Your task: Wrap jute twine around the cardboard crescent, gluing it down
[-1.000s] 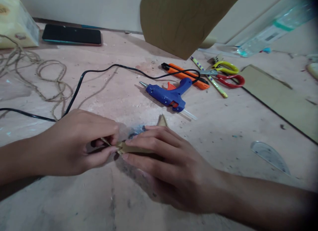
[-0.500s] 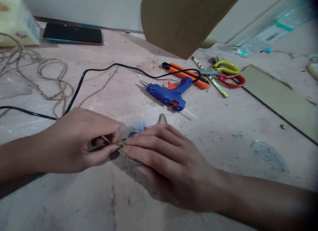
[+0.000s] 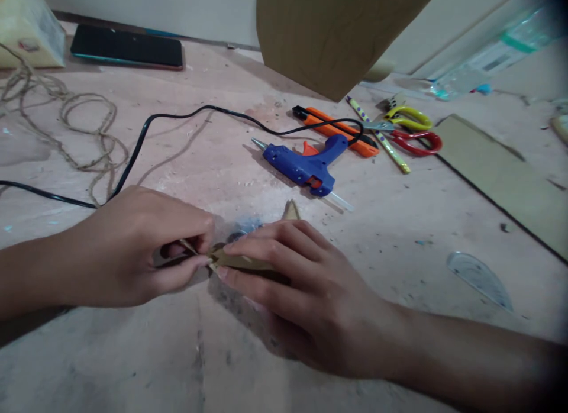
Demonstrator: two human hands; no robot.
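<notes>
My left hand (image 3: 146,247) pinches the twine (image 3: 189,245) between thumb and forefinger, at the left tip of a small cardboard piece (image 3: 244,263). Over that piece lies my right hand (image 3: 306,289), its fingers closed on it and covering much of its surface. A pointed cardboard tip (image 3: 291,210) shows beyond the right knuckles. Just past the hands a blue glue gun (image 3: 302,164) lies on its side, nozzle to the left, a clear glue stick (image 3: 341,201) out of its back. More twine (image 3: 89,129) lies in loose loops at the left.
Behind the glue gun are an orange cutter (image 3: 332,129), a dotted pencil (image 3: 381,138) and scissors (image 3: 415,129). A phone (image 3: 126,47), a large cardboard sheet (image 3: 328,34) and a plastic bottle (image 3: 492,58) stand or lie farther back. At the right are flat cardboard (image 3: 501,176) and a protractor (image 3: 479,277).
My right fingers have parted a little, so more of the small cardboard piece shows between them. My left hand keeps its pinch. The view has shifted slightly.
</notes>
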